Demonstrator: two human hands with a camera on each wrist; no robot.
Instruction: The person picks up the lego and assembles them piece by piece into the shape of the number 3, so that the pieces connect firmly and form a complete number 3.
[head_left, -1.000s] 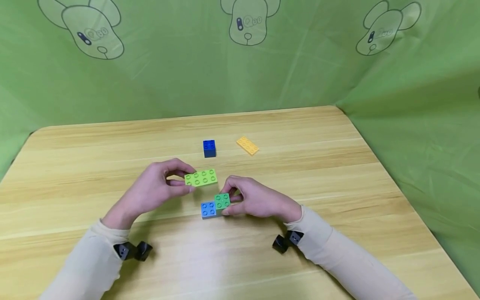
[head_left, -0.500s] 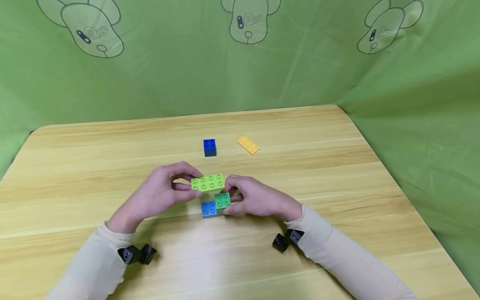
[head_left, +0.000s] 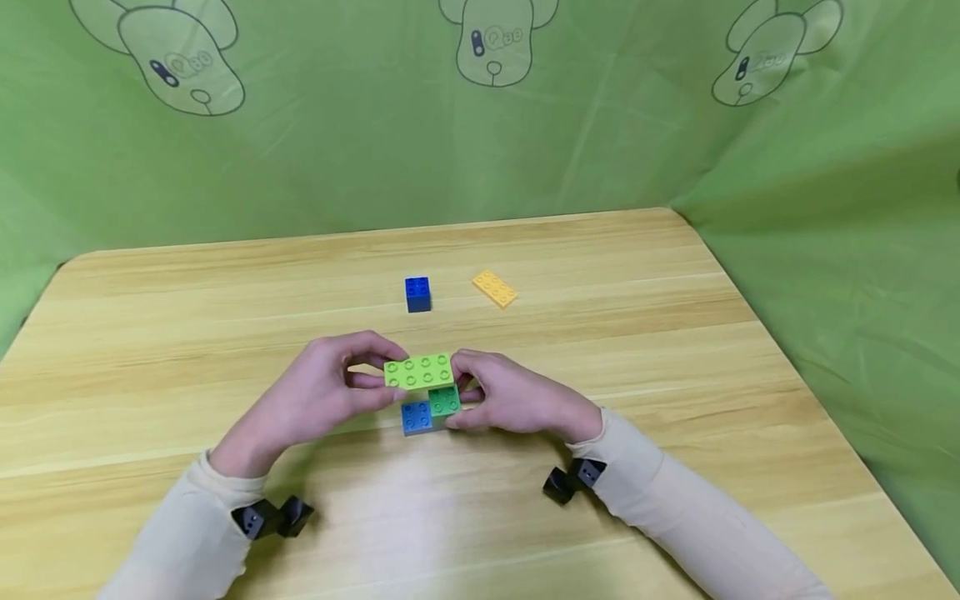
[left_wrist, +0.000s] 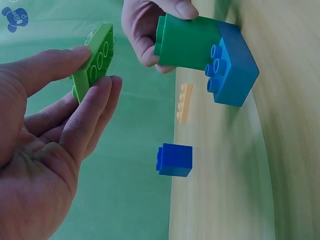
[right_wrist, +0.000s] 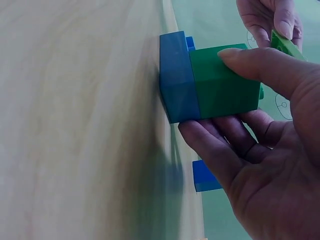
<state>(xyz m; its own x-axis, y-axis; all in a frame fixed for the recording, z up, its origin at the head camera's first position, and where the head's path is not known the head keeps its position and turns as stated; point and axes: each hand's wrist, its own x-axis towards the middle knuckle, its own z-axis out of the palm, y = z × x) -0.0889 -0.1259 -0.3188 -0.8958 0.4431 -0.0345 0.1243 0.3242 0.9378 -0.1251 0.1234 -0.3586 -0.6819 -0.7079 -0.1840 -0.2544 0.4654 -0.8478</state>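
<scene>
My left hand (head_left: 322, 392) pinches one end of a flat lime-green building brick (head_left: 418, 372) between thumb and fingers, studs up. The right hand (head_left: 525, 396) grips a taller green brick (left_wrist: 190, 42), which stands on one end of a light blue brick (left_wrist: 240, 75). Studs show on the uncovered half of the blue one. In the left wrist view a gap separates the lime-green brick, its hollow underside showing, from the green brick's studs. From the head view it overlaps the back of the green brick's top.
Farther back on the wooden table (head_left: 600, 267) stands a dark blue brick (head_left: 417, 295). To its right lies a flat yellow-orange brick (head_left: 494, 288). Green cloth (head_left: 337, 158) hangs behind the table and along its right side. Black wrist cameras hang under both sleeves.
My left hand has brought the lime-green brick to the right and slightly nearer, from left of the green brick to over its back edge. The right hand and its bricks have stayed put.
</scene>
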